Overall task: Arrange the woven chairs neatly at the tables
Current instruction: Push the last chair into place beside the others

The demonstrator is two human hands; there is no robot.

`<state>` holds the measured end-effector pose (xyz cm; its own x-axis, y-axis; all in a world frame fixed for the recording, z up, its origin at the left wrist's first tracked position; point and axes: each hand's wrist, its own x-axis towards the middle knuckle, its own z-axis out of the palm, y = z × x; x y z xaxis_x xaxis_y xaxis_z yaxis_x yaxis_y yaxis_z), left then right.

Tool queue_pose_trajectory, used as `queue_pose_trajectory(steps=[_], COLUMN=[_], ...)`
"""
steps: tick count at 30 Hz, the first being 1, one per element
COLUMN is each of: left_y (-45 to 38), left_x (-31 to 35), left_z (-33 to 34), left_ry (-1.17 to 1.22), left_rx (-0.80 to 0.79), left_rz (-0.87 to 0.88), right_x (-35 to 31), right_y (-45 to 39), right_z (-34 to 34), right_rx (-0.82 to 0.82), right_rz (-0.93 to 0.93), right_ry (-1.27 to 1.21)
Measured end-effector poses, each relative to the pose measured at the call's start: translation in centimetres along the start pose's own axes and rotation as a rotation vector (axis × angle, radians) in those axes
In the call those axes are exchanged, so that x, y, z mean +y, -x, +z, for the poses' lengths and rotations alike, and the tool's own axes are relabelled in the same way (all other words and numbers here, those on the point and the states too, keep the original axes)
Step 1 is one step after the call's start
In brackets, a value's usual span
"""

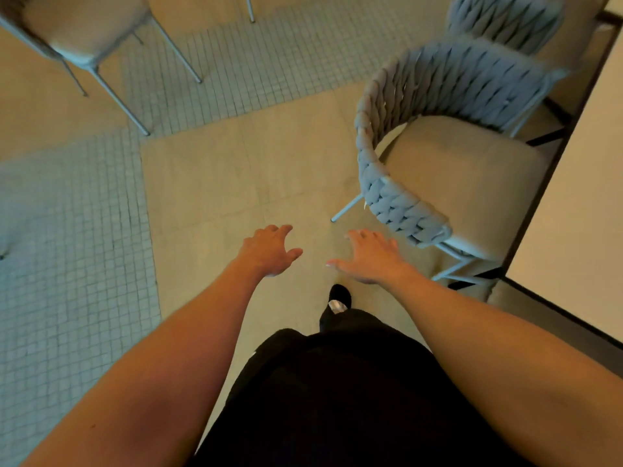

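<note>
A woven grey chair with a beige seat cushion stands at right, its seat facing a pale table along the right edge. A second woven chair stands behind it at top right. A third chair is at top left. My left hand hovers over the floor with fingers spread, holding nothing. My right hand is stretched out flat, palm down, just left of the near chair's woven armrest, apart from it.
The floor mixes beige slabs and small grey mosaic tiles. A metal leg shows at top centre. My black-clad legs and one shoe are below the hands.
</note>
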<state>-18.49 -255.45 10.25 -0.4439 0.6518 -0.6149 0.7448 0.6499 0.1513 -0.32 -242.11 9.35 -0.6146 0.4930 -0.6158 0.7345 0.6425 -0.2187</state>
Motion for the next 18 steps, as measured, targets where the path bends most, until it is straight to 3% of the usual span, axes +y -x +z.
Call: queue_pose_trajectory(steps=[18], left_y=[-22.3], left_x=[-0.6], left_z=[-16.9], left_ry=[-0.226], left_rx=[-0.025], left_rz=[0.250], right_x=[-1.3], right_y=[-18.7], right_z=[-14.0], right_rx=[0.013], right_rz=[0.171], right_ry=[-0.125])
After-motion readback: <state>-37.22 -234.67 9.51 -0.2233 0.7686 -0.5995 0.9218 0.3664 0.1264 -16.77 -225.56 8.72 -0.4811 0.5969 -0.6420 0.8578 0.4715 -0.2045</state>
